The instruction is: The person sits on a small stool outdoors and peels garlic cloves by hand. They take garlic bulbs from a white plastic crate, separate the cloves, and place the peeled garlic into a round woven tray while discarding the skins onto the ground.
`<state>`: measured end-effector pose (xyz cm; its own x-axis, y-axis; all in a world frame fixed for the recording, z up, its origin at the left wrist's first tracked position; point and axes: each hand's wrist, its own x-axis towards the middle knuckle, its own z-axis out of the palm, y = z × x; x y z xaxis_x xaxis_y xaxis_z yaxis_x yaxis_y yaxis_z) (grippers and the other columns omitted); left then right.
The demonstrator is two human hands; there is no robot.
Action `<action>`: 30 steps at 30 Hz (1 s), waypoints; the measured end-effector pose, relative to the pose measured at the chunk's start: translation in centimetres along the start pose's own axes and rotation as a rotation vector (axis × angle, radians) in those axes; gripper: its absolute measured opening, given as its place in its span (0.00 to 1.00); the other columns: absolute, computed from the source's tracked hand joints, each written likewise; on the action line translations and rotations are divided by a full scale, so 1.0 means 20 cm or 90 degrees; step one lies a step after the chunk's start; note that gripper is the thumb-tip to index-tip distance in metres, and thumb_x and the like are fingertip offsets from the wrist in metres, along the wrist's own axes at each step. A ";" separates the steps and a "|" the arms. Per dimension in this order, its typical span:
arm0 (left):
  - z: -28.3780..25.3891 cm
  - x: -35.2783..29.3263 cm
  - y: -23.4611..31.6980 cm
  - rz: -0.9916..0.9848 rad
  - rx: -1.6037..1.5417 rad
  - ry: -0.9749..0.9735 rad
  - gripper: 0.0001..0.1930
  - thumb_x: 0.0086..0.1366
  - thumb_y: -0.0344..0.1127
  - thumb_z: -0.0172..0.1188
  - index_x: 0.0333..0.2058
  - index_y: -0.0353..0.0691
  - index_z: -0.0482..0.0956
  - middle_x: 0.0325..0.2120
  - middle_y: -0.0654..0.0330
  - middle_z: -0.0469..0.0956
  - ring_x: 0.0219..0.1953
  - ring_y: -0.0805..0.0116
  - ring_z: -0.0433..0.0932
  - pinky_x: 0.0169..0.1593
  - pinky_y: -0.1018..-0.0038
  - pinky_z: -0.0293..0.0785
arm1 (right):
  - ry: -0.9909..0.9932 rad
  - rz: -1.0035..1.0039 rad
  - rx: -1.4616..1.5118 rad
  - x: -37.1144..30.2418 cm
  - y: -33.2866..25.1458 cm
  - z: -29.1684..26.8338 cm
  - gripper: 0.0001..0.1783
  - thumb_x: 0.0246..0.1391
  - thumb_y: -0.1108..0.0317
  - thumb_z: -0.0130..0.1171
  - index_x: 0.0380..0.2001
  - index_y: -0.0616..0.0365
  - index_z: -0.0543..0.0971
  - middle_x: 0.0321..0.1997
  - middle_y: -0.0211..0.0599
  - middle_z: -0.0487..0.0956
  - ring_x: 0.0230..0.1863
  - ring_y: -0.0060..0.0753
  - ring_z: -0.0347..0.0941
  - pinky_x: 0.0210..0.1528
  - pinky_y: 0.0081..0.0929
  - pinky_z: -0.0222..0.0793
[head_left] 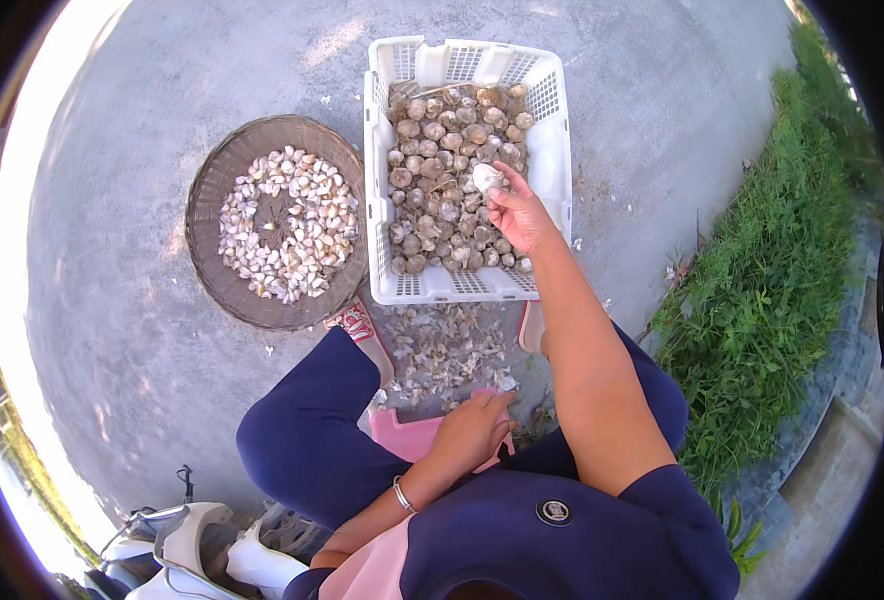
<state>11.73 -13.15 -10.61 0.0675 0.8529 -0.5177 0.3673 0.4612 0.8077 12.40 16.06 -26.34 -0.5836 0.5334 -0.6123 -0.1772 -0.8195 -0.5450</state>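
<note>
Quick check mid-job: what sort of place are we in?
Outdoors, probably a paved yard or lane: there is smooth grey ground, a strip of green plants along the right, and what looks like a white scooter at the lower left.

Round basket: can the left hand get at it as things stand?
Likely yes. The round basket is open on top with nothing over it; the left leg is close to the left hand's route, but seems passable.

A strip of green grass and weeds [737, 350] borders the grey concrete ground [127, 260] on the right; a white motor scooter [187, 545], partly cut off, stands at lower left.
</note>
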 end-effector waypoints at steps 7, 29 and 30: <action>0.01 -0.02 -0.11 -0.023 -0.360 0.099 0.27 0.68 0.49 0.48 0.60 0.40 0.61 0.43 0.53 0.73 0.39 0.68 0.74 0.42 0.72 0.73 | -0.101 -0.080 -0.259 -0.63 0.00 0.39 0.30 0.45 0.83 0.58 0.54 0.53 0.70 0.37 0.28 0.77 0.34 0.17 0.70 0.36 0.14 0.67; 0.22 -0.31 -0.25 -0.013 -0.786 0.269 0.28 0.69 0.54 0.40 0.51 0.31 0.62 0.45 0.53 0.70 0.45 0.67 0.74 0.46 0.69 0.77 | -0.059 -0.303 -0.815 -1.57 0.58 0.31 0.09 0.45 0.68 0.62 0.29 0.62 0.81 0.24 0.37 0.81 0.25 0.23 0.77 0.29 0.23 0.71; 0.24 -0.31 -0.27 -0.008 -0.761 0.281 0.28 0.69 0.54 0.40 0.51 0.30 0.63 0.45 0.53 0.70 0.45 0.67 0.74 0.45 0.70 0.78 | -0.054 -0.289 -0.833 -1.57 0.58 0.30 0.09 0.45 0.68 0.62 0.28 0.62 0.81 0.23 0.37 0.81 0.25 0.23 0.77 0.29 0.23 0.71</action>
<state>13.79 -22.10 -13.22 -0.3272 0.7499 -0.5750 -0.7113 0.2052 0.6723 23.88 -11.49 -10.06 -0.7298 0.6447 -0.2275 0.4733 0.2363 -0.8486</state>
